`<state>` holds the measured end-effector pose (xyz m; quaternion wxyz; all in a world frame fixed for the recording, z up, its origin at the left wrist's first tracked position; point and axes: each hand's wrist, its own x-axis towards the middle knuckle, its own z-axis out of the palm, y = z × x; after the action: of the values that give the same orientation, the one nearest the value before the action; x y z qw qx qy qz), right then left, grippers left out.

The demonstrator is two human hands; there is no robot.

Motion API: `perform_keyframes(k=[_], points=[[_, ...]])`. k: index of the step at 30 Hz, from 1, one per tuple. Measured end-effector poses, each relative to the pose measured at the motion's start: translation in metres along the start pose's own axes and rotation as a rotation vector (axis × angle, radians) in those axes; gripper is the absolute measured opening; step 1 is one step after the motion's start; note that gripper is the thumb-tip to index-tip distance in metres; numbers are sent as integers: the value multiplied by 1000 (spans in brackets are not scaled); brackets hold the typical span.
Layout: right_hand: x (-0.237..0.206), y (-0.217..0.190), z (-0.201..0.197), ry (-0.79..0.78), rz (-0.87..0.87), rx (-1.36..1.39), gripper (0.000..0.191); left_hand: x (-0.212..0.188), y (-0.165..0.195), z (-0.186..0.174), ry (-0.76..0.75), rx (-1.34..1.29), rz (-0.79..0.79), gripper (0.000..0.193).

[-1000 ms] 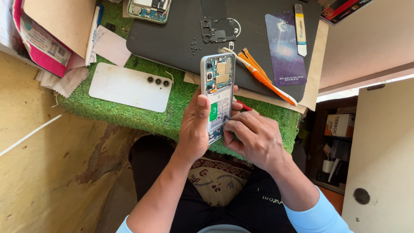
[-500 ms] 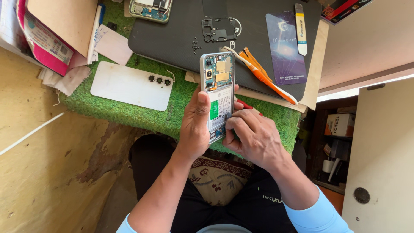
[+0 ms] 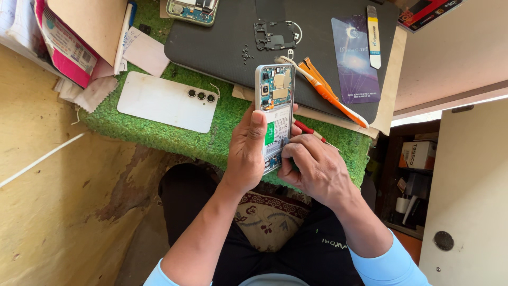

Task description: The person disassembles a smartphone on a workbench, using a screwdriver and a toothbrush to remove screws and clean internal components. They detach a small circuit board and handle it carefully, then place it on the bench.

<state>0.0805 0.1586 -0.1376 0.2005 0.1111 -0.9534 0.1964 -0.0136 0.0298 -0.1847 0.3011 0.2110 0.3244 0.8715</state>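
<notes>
The left hand (image 3: 247, 153) stays wrapped around the opened phone (image 3: 275, 114), upright above the green mat (image 3: 159, 135). The right hand (image 3: 312, 167) has shifted lower, pinching a red tool (image 3: 307, 130) against the phone's bottom edge.

back cover (image 3: 166, 101) left of opened phone (image 3: 275, 100), toothbrush (image 3: 323, 91) right

White phone back cover (image 3: 166, 101) on green turf mat (image 3: 159, 132); orange toothbrush (image 3: 328, 95), perhaps.
</notes>
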Motion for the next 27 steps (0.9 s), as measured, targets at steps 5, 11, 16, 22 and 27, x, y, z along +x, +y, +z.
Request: perform_keyframes(k=[5,11,16,22,27], points=[[-3,0,0,19,38,-1,32,0,1,0,2,-13,-7,61],[-8,-8,-3,85,87,12,27,-7,6,2,0,-77,-17,57],[-11,-12,-10,114,202,19,23,-8,8,3,17,-62,-11,60],[-8,-12,-22,31,160,76,21,-9,10,10,14,-87,-11,61],[-2,-10,-29,-52,52,5,25,-10,11,13,3,-60,3,59]])
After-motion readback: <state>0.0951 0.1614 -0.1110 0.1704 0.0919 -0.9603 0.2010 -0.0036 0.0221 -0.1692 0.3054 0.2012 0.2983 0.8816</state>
